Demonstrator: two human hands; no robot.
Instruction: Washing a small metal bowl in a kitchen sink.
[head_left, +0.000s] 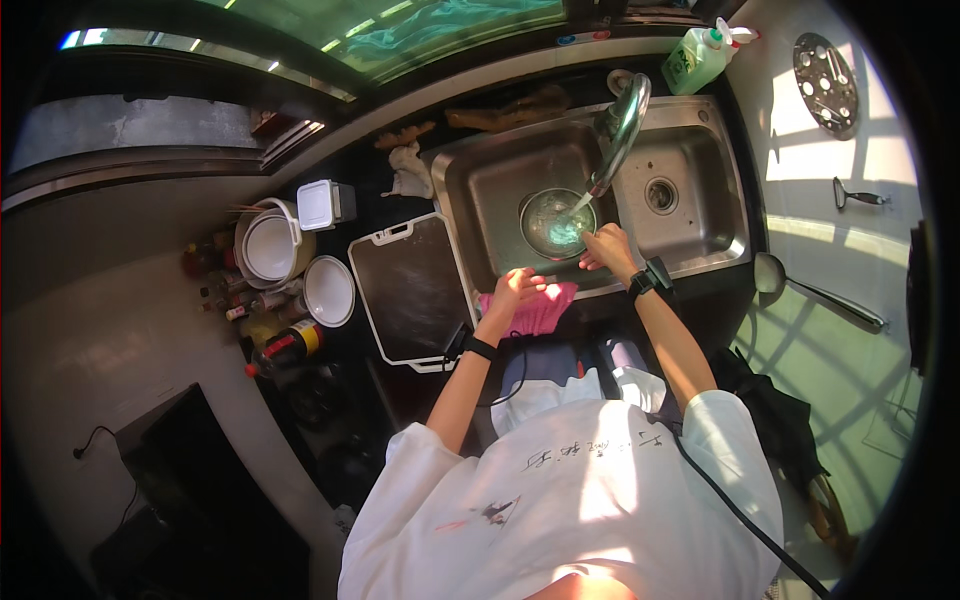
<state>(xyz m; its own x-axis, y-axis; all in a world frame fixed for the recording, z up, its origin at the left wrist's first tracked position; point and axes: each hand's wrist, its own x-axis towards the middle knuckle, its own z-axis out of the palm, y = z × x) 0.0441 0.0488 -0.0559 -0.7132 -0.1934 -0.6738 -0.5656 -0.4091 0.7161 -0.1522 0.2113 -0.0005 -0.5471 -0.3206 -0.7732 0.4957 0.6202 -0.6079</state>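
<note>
Water runs from the chrome faucet (628, 131) into a round metal bowl (537, 226) standing in the large basin of the stainless steel sink (487, 176). My right hand (607, 250) is at the bowl's lower right rim, fingers bent; whether it grips the rim I cannot tell. Just above the sink's front edge is my left hand (519, 288), its fingers loosely extended and nothing seen in them. Beneath it, a pink cloth (541, 311) hangs over that edge. Both wrists wear black straps with small devices.
Left of the sink lies a dark cutting board with a white rim (405, 289). Beyond it are white bowls (328, 291), a lidded container (316, 204) and several bottles (292, 341). A green soap bottle (691, 66) stands behind the small basin (675, 191). A ladle (770, 274) hangs on the right wall.
</note>
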